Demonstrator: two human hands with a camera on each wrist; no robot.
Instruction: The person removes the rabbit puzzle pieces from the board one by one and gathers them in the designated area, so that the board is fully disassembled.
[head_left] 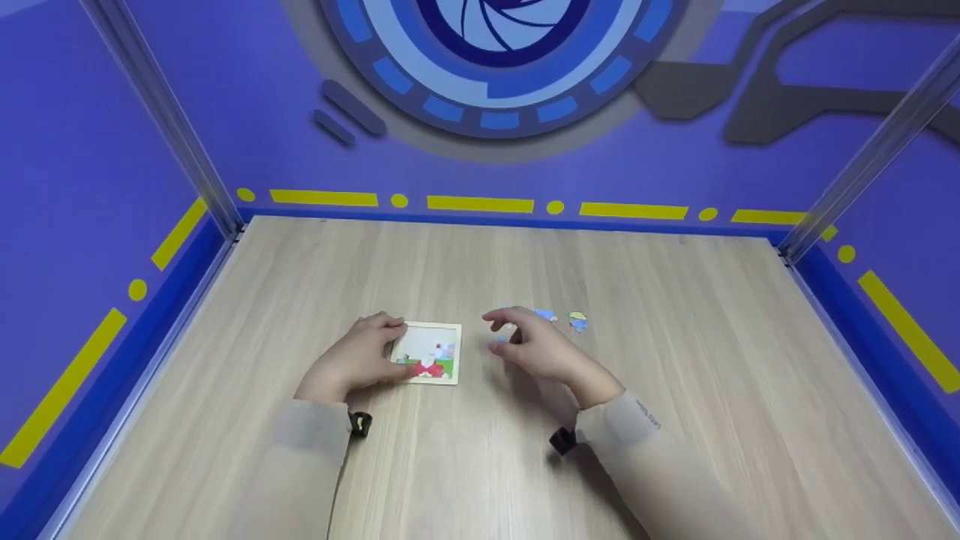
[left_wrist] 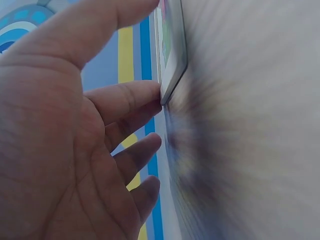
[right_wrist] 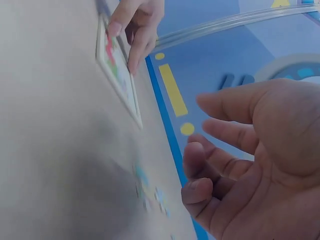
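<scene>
A small square jigsaw puzzle tray (head_left: pixel 459 352) with a pale rim lies on the table, and red, green and white picture parts fill its lower portion. My left hand (head_left: pixel 356 354) holds the tray at its left side, thumb near the lower edge and fingers at the upper left corner. To the right of the tray, my right hand (head_left: pixel 544 349) hovers with its fingers loosely bent and nothing between them, as the right wrist view also shows. Beyond it lie a blue puzzle piece (head_left: pixel 545 314) and a yellow-and-blue piece (head_left: pixel 577 321). Other bluish pieces are partly hidden by the right hand.
The wood-grain table (head_left: pixel 465 465) is bounded by blue printed panels at the back and both sides. Metal posts (head_left: pixel 169 112) stand at the rear corners. A dark strap clasp (head_left: pixel 360 424) shows at the left wrist and another (head_left: pixel 562 441) at the right.
</scene>
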